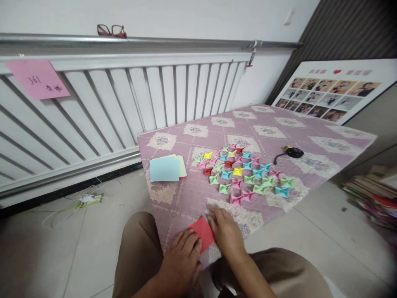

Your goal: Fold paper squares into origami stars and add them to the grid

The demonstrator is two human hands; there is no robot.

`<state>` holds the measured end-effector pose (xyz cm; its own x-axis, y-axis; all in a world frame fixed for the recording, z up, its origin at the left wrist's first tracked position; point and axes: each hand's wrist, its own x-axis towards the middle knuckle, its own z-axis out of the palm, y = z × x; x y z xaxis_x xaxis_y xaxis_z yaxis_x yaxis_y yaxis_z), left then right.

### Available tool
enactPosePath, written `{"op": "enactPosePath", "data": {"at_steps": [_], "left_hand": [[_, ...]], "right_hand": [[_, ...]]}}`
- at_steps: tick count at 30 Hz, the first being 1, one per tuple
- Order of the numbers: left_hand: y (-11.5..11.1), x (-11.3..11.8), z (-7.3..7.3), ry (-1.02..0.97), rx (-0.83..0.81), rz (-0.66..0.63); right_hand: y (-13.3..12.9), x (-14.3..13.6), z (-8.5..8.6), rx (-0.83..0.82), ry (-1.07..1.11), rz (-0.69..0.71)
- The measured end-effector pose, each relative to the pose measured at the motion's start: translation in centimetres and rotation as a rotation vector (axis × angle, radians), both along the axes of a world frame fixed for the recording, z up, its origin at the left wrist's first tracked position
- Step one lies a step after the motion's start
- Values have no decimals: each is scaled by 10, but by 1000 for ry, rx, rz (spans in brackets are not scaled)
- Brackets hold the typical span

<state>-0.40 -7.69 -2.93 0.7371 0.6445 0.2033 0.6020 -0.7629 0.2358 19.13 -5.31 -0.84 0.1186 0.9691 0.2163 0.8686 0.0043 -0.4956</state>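
A red paper square (203, 232) lies turned at an angle near the front edge of the cloth-covered table. My left hand (183, 254) rests on its lower left part, palm down with the fingers stretched out. On the paper's right side lies my right hand (226, 229), its fingers spread low over the edge and the cloth. Beyond the hands stand several small folded paper pieces (238, 171) in green, pink, blue, yellow and red, set in rough rows. A stack of flat paper sheets (165, 169), light blue on top, sits at the table's left side.
The patterned tablecloth (192, 198) covers the table. A black object with a cord (293, 152) lies at the right. Behind are a white radiator (161, 91) and a photo board (325, 93). A power strip (89, 199) is on the floor, left.
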Motion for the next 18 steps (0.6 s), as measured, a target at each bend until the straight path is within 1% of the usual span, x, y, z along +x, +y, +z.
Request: {"op": "enactPosePath", "data": {"at_steps": [1,3,5,7,8,12,16,18], "left_hand": [[0,0,0,3,4,-6],[1,0,0,7,9,-14],[1,0,0,10,12,-17],[1,0,-2,12,21,-19],[2,0,-2,12,29,-22],[3,-5,-4,22,72,-60],[6,-14,-3,12,141,-124],[8,-16,-1,7,158,-152]], "right_hand": [[-5,3,-1,34,-10,3],[-19,4,-3,174,-83,36],[-37,-2,-7,216,-168,170],[-53,-10,-15,218,-244,299],[-59,-14,-19,205,-273,322],[-73,-18,-36,180,-350,353],[-79,-10,-45,194,-391,376],[-82,-5,-50,161,-389,363]]}}
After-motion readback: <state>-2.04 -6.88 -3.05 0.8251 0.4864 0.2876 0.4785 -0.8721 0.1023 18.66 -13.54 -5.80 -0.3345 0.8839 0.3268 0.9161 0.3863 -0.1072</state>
